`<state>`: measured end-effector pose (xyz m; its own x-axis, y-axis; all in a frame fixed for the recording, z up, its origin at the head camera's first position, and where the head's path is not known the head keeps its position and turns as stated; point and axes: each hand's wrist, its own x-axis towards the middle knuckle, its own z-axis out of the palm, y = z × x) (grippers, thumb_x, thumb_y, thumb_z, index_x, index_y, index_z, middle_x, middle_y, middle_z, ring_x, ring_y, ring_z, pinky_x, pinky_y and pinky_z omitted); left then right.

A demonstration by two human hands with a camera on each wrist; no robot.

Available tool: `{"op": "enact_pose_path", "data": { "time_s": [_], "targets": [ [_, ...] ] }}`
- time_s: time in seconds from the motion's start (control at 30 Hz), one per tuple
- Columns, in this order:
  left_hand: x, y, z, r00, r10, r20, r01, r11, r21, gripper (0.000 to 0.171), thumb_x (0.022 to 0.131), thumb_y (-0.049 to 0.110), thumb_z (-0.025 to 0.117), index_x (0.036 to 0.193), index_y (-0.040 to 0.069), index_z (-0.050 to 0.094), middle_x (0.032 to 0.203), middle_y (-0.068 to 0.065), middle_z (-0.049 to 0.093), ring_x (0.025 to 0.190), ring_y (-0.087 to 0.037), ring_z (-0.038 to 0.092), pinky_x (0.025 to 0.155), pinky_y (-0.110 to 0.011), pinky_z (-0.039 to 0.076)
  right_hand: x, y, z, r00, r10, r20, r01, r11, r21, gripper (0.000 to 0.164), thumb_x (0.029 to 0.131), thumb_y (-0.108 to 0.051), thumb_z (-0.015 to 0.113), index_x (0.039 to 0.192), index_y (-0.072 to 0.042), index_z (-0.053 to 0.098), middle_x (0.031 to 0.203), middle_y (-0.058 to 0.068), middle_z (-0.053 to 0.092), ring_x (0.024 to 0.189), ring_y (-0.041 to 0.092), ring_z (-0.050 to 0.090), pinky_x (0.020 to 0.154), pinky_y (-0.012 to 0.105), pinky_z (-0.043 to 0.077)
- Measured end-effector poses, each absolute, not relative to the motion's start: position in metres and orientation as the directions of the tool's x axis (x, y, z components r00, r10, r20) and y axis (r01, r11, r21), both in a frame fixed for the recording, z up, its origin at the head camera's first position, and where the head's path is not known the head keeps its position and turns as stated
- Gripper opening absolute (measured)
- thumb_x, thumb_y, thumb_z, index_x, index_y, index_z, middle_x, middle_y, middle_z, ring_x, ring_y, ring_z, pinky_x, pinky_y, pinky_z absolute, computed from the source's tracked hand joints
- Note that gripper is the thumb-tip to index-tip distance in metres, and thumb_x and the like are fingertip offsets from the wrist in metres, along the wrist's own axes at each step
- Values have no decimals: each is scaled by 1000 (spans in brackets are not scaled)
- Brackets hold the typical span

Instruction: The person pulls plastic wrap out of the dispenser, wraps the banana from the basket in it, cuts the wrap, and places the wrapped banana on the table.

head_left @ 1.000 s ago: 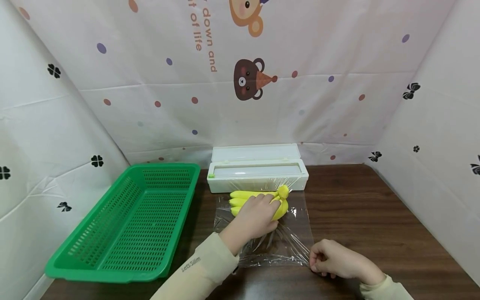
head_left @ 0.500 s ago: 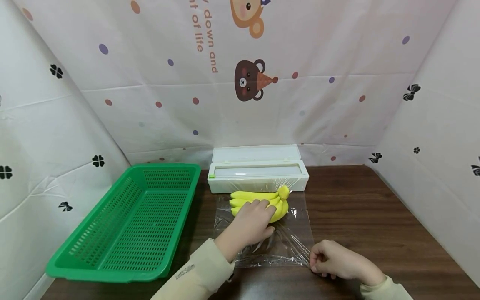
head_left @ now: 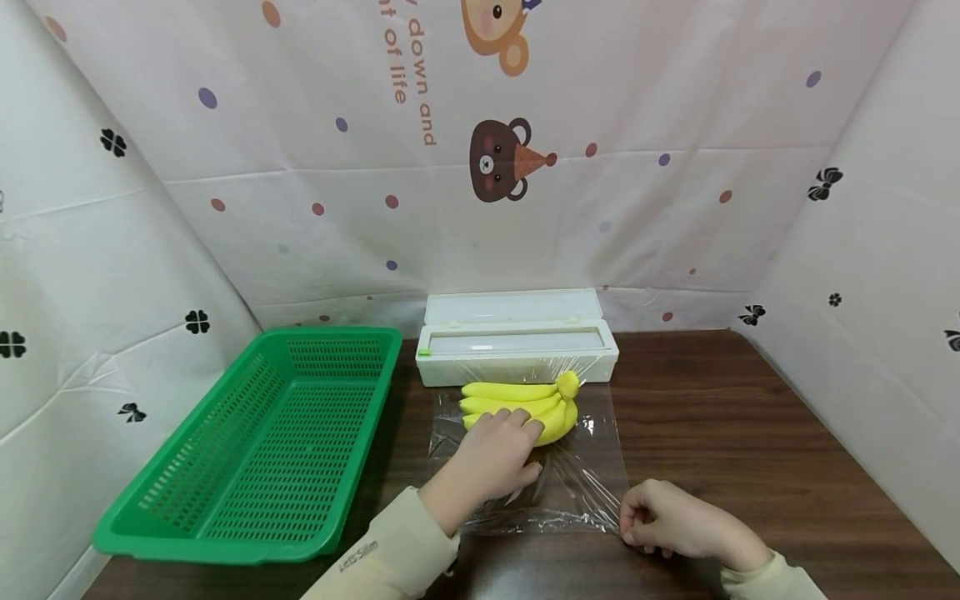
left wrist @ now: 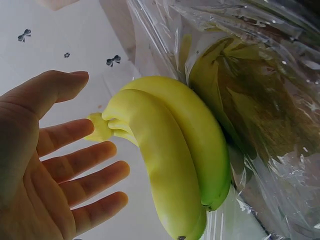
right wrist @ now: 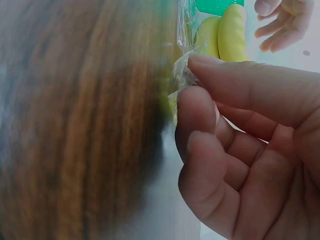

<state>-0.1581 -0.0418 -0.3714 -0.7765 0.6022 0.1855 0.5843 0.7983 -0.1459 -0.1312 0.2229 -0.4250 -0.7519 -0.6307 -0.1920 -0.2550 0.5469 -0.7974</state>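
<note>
Head view: shows a bunch of yellow bananas lying on a sheet of clear cling film, just in front of a white dispenser box with its lid raised at the back. Runs the film from the box across the dark wood-grain bench to the right hand. Pinches the near right corner there, with thumb and forefinger clamped together on the plastic and the other fingers curled in beneath. Holds the left hand over the near side of the bunch, with fingers spread slightly apart and, in the left wrist view, close beside the fruit. Reveals in that same view greenish tips on the bananas and glossy wrinkles in the film. Places a green basket with slotted sides left of the box. Backs everything with a white printed cloth.
</note>
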Motion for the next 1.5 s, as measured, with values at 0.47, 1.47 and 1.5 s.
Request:
{"op": "enact_pose_path", "data": {
  "time_s": [0.47, 1.47, 1.5],
  "targets": [
    [-151, -48, -375, -779, 608, 155, 593, 794, -135, 34, 79, 37, 68, 104, 15, 63, 95, 0, 63, 83, -17, 60, 67, -31, 49, -131, 223, -427, -755, -629, -186, -249, 537, -806, 10, 84, -8, 64, 76, -10, 61, 60, -9, 52, 48, 2, 50, 41, 18, 43],
    [-142, -64, -382, -773, 622, 124, 612, 783, -114, 40, 79, 42, 70, 107, 15, 62, 92, 1, 62, 86, -16, 62, 69, -32, 51, -130, 223, -425, -751, -628, -202, -238, 544, -805, 10, 85, -11, 65, 76, -11, 61, 60, -9, 53, 48, 2, 50, 41, 18, 43],
    [-141, -65, -382, -775, 620, 121, 610, 785, -109, 39, 79, 42, 70, 107, 15, 62, 93, 1, 62, 87, -16, 62, 69, -32, 51, -130, 223, -425, -752, -628, -201, -239, 544, -804, 10, 85, -10, 65, 76, -11, 61, 60, -9, 53, 48, 2, 50, 41, 18, 42]
  ]
}}
